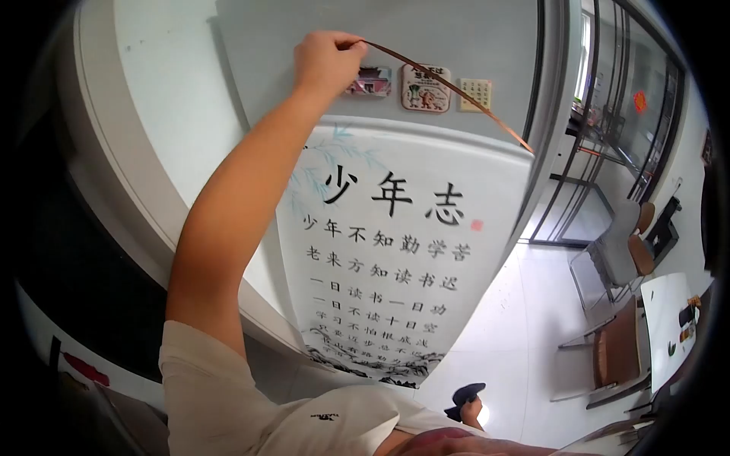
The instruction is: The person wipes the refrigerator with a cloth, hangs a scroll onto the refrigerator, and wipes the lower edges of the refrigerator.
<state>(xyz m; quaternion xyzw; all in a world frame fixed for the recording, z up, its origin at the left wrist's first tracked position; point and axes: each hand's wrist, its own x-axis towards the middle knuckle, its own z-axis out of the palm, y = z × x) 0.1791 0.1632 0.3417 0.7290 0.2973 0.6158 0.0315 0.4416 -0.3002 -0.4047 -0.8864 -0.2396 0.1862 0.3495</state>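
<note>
My left hand [327, 64] is raised at the top centre, its thumb and fingers pinched on a thin brown cord [437, 78]. The cord slants down to the top right corner of a white hanging scroll [380, 296] with black Chinese characters and a red seal mark. Behind my forearm, the scroll's top left corner is hidden. The scroll hangs unrolled, with an ink landscape along its lower edge. My right hand does not show; some blurred skin is visible at the bottom edge.
Magnets [426, 89] sit on a grey panel [487, 38] behind the cord. At the right are a glass-paned door frame [608, 99], chairs [617, 346] and a white table [669, 327]. A foot in a dark slipper [465, 395] is on the floor.
</note>
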